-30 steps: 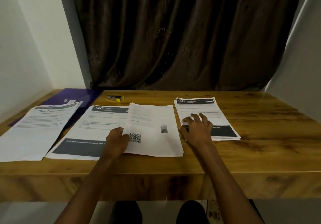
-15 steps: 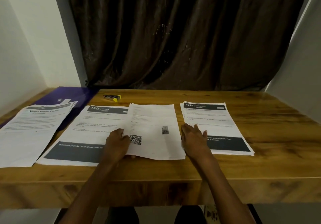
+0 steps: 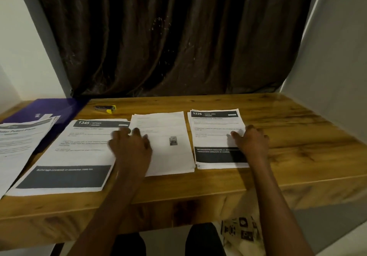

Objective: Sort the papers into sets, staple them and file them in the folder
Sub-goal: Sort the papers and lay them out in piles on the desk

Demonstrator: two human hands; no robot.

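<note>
Several paper piles lie side by side on the wooden table (image 3: 278, 178). From the left: a "Water" sheet pile (image 3: 17, 142), the "1345" pile (image 3: 79, 152), a plain white sheet (image 3: 170, 152) with a small picture, and the "1226" pile (image 3: 214, 136). My left hand (image 3: 130, 148) lies flat with spread fingers over the seam between the 1345 pile and the white sheet. My right hand (image 3: 251, 142) rests with straight fingers on the right edge of the 1226 pile. A purple folder (image 3: 49, 108) sits at the back left, partly under papers. A small stapler (image 3: 105, 108) with a yellow tip lies behind the piles.
A dark curtain (image 3: 168, 37) hangs behind the table, with walls on both sides. Bare wood shows on the right part of the table. My knees and a patterned cloth (image 3: 242, 232) show below the front edge.
My left hand let go of the white sheet's left edge and now lies flat on it. My right hand slid from the left edge of the 1226 pile to its right edge.
</note>
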